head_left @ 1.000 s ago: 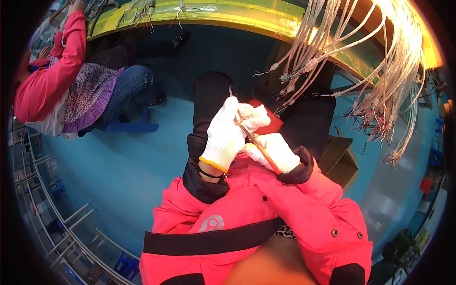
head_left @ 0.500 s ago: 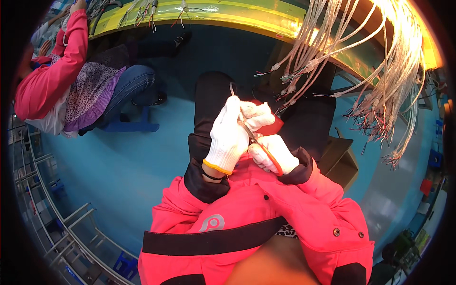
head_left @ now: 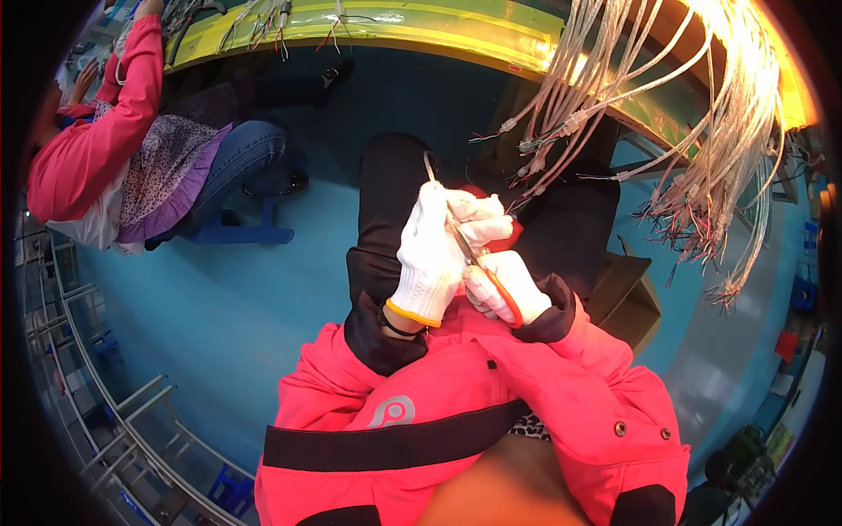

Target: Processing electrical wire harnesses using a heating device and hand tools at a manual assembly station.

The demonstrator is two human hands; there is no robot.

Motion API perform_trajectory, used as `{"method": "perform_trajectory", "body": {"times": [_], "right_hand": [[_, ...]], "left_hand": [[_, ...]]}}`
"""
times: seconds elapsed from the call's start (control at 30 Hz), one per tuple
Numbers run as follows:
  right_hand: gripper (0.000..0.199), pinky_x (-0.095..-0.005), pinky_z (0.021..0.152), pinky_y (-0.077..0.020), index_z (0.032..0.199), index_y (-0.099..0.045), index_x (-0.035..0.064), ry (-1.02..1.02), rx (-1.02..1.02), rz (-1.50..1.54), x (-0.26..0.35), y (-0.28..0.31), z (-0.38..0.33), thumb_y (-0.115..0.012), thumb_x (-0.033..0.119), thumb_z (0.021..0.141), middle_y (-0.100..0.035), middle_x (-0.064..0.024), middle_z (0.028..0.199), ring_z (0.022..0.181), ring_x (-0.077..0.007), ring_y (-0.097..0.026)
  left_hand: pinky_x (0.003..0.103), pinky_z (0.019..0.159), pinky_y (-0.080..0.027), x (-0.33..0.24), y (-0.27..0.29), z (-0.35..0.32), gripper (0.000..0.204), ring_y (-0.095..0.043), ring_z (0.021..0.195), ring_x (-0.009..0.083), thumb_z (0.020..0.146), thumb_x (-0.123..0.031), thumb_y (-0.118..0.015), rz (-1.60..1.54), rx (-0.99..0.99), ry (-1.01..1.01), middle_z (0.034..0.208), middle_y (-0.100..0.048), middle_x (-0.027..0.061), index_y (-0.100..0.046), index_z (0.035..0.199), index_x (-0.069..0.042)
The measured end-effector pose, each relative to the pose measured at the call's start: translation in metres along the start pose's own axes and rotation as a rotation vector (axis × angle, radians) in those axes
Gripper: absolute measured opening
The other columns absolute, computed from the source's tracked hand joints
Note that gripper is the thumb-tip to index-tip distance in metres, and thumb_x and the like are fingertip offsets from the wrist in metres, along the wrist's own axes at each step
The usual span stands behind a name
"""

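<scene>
Basically unchanged over the last second: my left hand (head_left: 431, 263) stays closed around a thin wire (head_left: 429, 166) poking up over my lap, my right hand (head_left: 507, 287) stays gripped on the orange-handled scissors (head_left: 484, 272) at it, so trimming continues.

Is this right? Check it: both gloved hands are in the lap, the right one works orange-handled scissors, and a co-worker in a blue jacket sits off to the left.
One thing is wrong: the co-worker's jacket is pink, not blue, as the head view shows. The left hand, the right hand and the orange-handled scissors are as you say.
</scene>
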State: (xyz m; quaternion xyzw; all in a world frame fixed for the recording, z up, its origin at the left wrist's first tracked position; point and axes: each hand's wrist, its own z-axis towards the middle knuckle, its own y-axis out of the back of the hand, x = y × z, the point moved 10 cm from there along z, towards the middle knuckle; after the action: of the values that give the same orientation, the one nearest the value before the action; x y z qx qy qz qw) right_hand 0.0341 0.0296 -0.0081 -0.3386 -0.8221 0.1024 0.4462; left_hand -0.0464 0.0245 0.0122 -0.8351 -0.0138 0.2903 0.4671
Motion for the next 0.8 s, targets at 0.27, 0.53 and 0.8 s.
{"method": "perform_trajectory", "body": {"times": [0.27, 0.53, 0.8], "right_hand": [[0.038, -0.0212, 0.036, -0.0233, 0.057, -0.048, 0.0062, 0.064, 0.079, -0.041, 0.004, -0.007, -0.002, -0.055, 0.021, 0.091, -0.042, 0.0016, 0.047, 0.037, -0.0059, -0.034], [0.050, -0.0233, 0.039, -0.0301, 0.056, -0.044, 0.0047, 0.085, 0.289, -0.063, 0.015, -0.024, -0.006, -0.040, 0.032, 0.098, -0.041, -0.0013, 0.046, 0.038, -0.0093, -0.038], [0.050, -0.0235, 0.041, -0.0334, 0.056, -0.043, 0.0044, 0.188, 0.272, -0.054, 0.024, -0.022, -0.009, -0.038, 0.031, 0.098, -0.042, -0.0027, 0.047, 0.039, -0.0104, -0.040]], "left_hand": [[0.038, 0.071, -0.052, -0.009, 0.007, -0.010, 0.040, -0.056, 0.062, 0.0201, 0.097, -0.040, -0.037, 0.138, -0.138, -0.092, 0.075, -0.052, 0.0111, -0.047, 0.087, -0.003], [0.026, 0.048, -0.046, -0.033, 0.020, -0.005, 0.035, -0.056, 0.048, 0.0162, 0.098, -0.034, -0.035, 0.500, -0.106, -0.487, 0.071, -0.056, 0.0094, -0.047, 0.088, -0.003], [0.027, 0.045, -0.048, -0.033, 0.008, -0.001, 0.044, -0.055, 0.048, 0.0171, 0.098, -0.041, -0.033, 0.557, -0.038, -0.496, 0.074, -0.055, 0.0111, -0.047, 0.088, -0.001]]}}
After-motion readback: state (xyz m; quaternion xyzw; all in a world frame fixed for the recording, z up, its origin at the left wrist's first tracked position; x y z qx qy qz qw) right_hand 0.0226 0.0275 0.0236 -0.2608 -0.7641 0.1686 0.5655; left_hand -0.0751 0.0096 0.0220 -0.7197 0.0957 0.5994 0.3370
